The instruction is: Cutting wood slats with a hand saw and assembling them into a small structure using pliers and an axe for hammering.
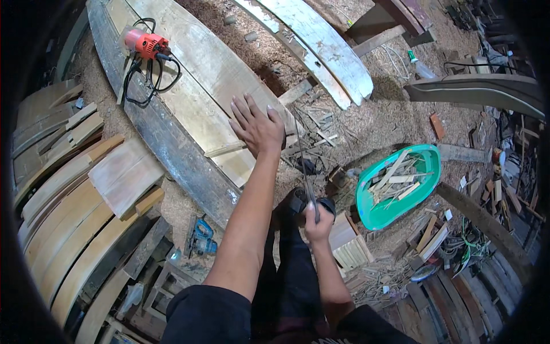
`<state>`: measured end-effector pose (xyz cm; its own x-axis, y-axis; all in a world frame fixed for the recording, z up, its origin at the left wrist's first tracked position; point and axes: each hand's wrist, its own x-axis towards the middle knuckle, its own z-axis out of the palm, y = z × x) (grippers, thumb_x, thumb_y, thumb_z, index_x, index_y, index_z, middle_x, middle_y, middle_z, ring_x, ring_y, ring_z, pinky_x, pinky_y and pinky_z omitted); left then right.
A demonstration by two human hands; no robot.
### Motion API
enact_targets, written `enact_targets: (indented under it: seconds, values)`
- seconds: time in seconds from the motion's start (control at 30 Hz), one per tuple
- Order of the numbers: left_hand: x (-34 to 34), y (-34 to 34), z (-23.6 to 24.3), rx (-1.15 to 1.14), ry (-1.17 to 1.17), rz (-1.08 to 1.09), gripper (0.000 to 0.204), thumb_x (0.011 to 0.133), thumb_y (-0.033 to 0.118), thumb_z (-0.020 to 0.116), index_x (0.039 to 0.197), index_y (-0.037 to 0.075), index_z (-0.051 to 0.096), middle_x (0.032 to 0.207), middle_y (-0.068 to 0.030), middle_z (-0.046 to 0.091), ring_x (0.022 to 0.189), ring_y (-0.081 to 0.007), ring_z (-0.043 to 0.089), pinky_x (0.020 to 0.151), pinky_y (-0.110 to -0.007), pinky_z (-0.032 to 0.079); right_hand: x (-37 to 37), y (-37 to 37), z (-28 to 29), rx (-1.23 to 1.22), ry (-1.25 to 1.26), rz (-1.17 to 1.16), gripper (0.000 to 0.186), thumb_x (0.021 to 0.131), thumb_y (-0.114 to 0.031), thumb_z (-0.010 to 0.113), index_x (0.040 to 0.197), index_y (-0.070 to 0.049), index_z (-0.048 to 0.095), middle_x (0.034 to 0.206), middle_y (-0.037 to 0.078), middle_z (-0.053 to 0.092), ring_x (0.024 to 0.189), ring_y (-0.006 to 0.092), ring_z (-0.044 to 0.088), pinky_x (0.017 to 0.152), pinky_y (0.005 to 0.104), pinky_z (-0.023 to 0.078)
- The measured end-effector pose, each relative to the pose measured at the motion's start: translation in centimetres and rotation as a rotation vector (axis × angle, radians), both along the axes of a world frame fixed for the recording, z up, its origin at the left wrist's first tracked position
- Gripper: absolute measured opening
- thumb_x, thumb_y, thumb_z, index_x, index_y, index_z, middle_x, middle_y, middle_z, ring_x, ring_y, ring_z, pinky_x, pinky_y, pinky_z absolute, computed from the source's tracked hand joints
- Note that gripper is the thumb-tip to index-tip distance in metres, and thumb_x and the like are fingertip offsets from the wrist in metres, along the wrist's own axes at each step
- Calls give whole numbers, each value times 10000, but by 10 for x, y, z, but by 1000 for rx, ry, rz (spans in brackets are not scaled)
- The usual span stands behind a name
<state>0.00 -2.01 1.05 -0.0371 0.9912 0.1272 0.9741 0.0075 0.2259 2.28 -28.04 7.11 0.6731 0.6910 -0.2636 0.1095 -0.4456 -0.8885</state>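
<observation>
The left hand (259,131) is laid flat, fingers spread wide, on the pale board (220,69), near the board's closer end; nothing is seen to be gripped by it. In the right hand (319,222), a long thin tool (309,190) is held by its dark handle, with the fingers closed around it. The tool is seen almost edge-on and is pointed away from the body, past the end of the board; whether the wood is touched by it cannot be told. The pale board is placed ahead of the body, beside a narrower board (186,112), and both are supported on a worn grey plank (166,137). A short wood strip (224,149) is laid crosswise just left of the wrist. Farther up, a red power tool (150,46) is set down with its black cord (127,92) looped beside it. To the right, wood scraps (401,178) are held in a green tub (375,217).
</observation>
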Motion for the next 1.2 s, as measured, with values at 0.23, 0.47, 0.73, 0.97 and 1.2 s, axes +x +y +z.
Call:
enact_targets:
  seconds: [0.23,0.47,0.73,0.97,1.2]
  values:
    - [-1,-9,1,-55,16,10,688,940,366,474,1521,59,272,1599,-205,194,1486,-339,174,1181,-543,96,5,-2,-7,-41,21,6,340,936,-225,618,697,13,572,514,60,443,491,98,429,474,312,359]
    - [8,-8,5,-57,10,-3,679,938,369,477,1512,56,294,1593,-214,205,1478,-354,192,1174,-558,115,29,37,-20,-38,-26,61,332,953,-235,597,723,4,579,526,54,443,502,104,442,489,319,354]
    - [2,-5,2,-34,0,-5,670,939,362,469,1505,45,303,1589,-224,208,1478,-362,188,1176,-560,104,28,58,1,-103,100,37,304,955,-211,607,760,22,594,560,16,437,548,69,396,493,280,341]
    - [-3,-6,4,-42,-29,-9,663,944,362,457,1501,39,299,1590,-232,192,1482,-372,165,1181,-557,79,19,27,7,-87,107,18,422,988,-304,564,678,-25,497,587,-51,417,549,48,363,491,277,291]
    - [-3,-6,3,-66,-12,-8,671,944,368,461,1506,45,288,1594,-219,195,1485,-353,171,1180,-560,83,11,-19,-5,-50,16,78,330,959,-238,593,759,24,576,547,85,456,512,110,417,488,328,360]
